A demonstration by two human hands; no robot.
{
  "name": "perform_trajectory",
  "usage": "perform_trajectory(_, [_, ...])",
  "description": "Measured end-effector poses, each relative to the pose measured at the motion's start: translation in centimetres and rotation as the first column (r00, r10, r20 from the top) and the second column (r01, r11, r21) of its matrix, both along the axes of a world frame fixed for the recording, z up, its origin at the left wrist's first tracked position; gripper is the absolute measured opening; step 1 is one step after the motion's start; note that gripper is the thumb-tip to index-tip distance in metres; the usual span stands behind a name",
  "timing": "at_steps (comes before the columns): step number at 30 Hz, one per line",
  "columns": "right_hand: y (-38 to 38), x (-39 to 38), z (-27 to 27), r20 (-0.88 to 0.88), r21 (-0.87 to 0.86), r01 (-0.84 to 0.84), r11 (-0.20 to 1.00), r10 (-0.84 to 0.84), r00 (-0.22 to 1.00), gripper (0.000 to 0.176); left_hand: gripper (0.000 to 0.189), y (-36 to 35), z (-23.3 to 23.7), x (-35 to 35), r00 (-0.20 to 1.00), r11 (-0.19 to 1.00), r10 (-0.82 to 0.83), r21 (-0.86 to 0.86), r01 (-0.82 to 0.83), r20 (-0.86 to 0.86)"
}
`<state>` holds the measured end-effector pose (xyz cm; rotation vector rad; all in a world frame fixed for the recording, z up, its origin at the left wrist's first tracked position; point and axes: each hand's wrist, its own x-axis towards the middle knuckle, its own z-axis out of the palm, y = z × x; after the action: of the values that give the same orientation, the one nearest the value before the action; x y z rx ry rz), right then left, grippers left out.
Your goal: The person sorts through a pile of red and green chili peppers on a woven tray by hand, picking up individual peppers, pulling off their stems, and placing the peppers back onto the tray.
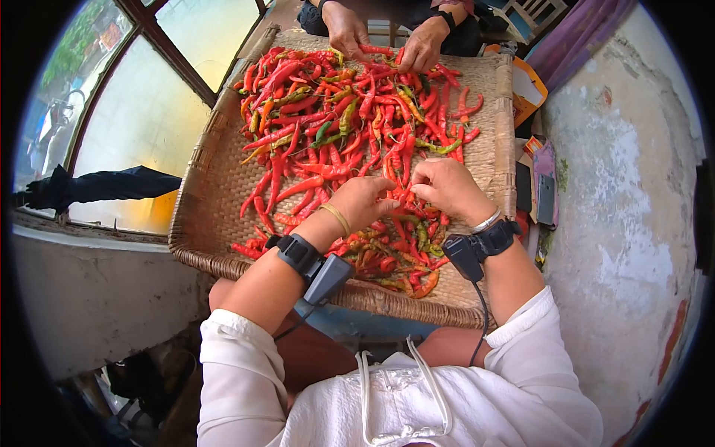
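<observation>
Many red chili peppers (298,134), some green or yellowish, lie heaped in a wide woven basket (488,160). Over the near part of the heap, my left hand (361,203) has its thumb and fingers pinched on a red chili. My right hand (445,190) is close beside it on the right, its fingertips pressed together near the same pepper; what lies between them is too small to make out. Below both hands is a smaller pile of chilies (395,249), partly red, partly green, near the basket's front edge.
Across the basket, a co-worker's two hands (383,41) handle chilies at its far edge. A dark folded umbrella (112,186) lies by the window at left. A wall (618,223) stands at right, with a phone (546,197) beside the basket. Cables hang from both wrist devices.
</observation>
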<state>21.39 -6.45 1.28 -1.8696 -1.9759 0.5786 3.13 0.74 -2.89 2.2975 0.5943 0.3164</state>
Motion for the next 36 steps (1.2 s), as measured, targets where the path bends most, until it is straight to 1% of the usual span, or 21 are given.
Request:
perform_trajectory(2, [0.1,0.8,0.4,-0.09,0.006,0.034,0.999,-0.034,0.995,0.013,0.029,0.2,0.0,0.0,0.999,0.966,0.038,-0.258,-0.034,0.01])
perform_trajectory(3, [0.1,1.2,0.5,-0.185,-0.057,0.078,0.995,-0.087,0.979,0.013,0.029,0.2,0.1,0.1,0.999,0.966,0.037,-0.257,-0.033,0.01])
perform_trajectory(5, [0.5,2.7,0.5,-0.317,-0.2,0.142,0.97,-0.201,0.927,0.015,0.028,0.1,0.5,0.2,0.986,0.836,0.167,-0.533,-0.133,0.017])
perform_trajectory(6, [0.8,3.5,0.4,-0.316,-0.201,0.143,0.969,-0.203,0.927,0.015,0.028,0.2,0.4,0.2,0.986,0.835,0.166,-0.534,-0.132,0.017])
perform_trajectory(8, [1.3,4.5,0.0,-0.808,-0.214,0.419,0.883,-0.401,0.432,0.018,0.028,0.5,0.1,0.2,0.968,0.786,0.248,-0.58,-0.216,-0.024])
perform_trajectory(9, [1.5,4.2,0.4,-0.864,-0.183,0.555,0.811,-0.402,0.302,0.022,0.027,0.5,0.0,0.2,0.967,0.801,0.253,-0.553,-0.229,-0.035])
perform_trajectory(10, [1.6,4.1,0.2,-0.865,-0.184,0.555,0.812,-0.402,0.301,0.022,0.027,0.5,-0.1,0.1,0.967,0.801,0.253,-0.553,-0.231,-0.036])
perform_trajectory(12, [1.5,4.1,-0.6,-0.738,-0.201,0.536,0.82,-0.487,0.468,0.024,0.026,0.7,-0.4,0.0,0.98,0.85,0.179,-0.487,-0.201,-0.093])
perform_trajectory(13, [1.6,4.1,-1.9,-0.634,-0.279,0.421,0.863,-0.495,0.594,0.025,0.026,0.7,-0.8,0.0,0.98,0.851,0.177,-0.486,-0.199,-0.091])
perform_trajectory(15, [1.4,2.5,-4.0,-0.348,-0.183,0.207,0.961,-0.26,0.901,0.026,0.024,0.5,-1.8,0.0,0.984,0.904,0.123,-0.396,-0.163,-0.125])
perform_trajectory(16, [1.1,1.1,-3.4,-0.194,-0.171,0.141,0.975,-0.174,0.965,0.024,0.024,0.5,-1.9,0.0,0.984,0.903,0.124,-0.397,-0.165,-0.126])
perform_trajectory(18, [0.7,-0.5,-3.5,0.207,-0.185,0.071,0.98,-0.031,0.978,0.021,0.025,0.4,-2.0,0.1,0.979,0.905,0.088,-0.395,-0.156,-0.184])
perform_trajectory(22, [0.6,-1.3,-3.4,0.301,-0.184,0.064,0.981,-0.006,0.954,0.018,0.027,0.0,-2.1,0.2,0.986,0.935,0.121,-0.321,-0.152,-0.113])
perform_trajectory(24, [0.8,-1.2,-2.6,0.056,-0.246,0.001,0.969,0.013,0.998,0.017,0.031,-0.2,-1.6,0.2,0.968,0.986,0.155,0.028,-0.163,0.197])
perform_trajectory(25, [0.7,-1.1,-1.8,0.056,-0.247,0.002,0.969,0.012,0.998,0.017,0.031,-0.1,-1.8,0.2,0.968,0.986,0.154,0.026,-0.162,0.197])
perform_trajectory(27, [0.6,-0.6,-0.4,-0.239,-0.254,-0.057,0.966,-0.005,0.971,0.013,0.032,0.3,-1.8,-0.1,0.975,0.973,0.029,0.216,-0.078,0.221])
perform_trajectory(28, [0.6,-0.3,-0.3,-0.238,-0.254,-0.057,0.965,-0.005,0.971,0.013,0.032,0.4,-1.5,-0.1,0.975,0.973,0.03,0.216,-0.079,0.222])
perform_trajectory(30, [0.5,0.8,-0.1,-0.591,-0.423,-0.055,0.905,-0.229,0.774,0.007,0.023,0.6,-0.7,-0.2,0.986,0.994,-0.106,-0.03,0.103,-0.125])
perform_trajectory(33, [0.4,3.2,1.2,-0.649,-0.423,0.019,0.906,-0.318,0.691,0.013,0.018,0.3,-0.1,-0.2,0.967,0.999,-0.028,0.025,0.036,-0.255])
perform_trajectory(35, [0.8,3.8,1.5,-0.683,-0.403,0.064,0.913,-0.347,0.643,0.016,0.018,0.6,-0.4,-0.3,0.975,1.0,0.016,0.003,-0.015,-0.223])
perform_trajectory(36, [1.1,3.9,1.4,-0.828,-0.298,0.256,0.919,-0.383,0.41,0.021,0.018,0.7,-0.6,-0.3,0.979,0.998,0.058,-0.021,-0.064,-0.194])
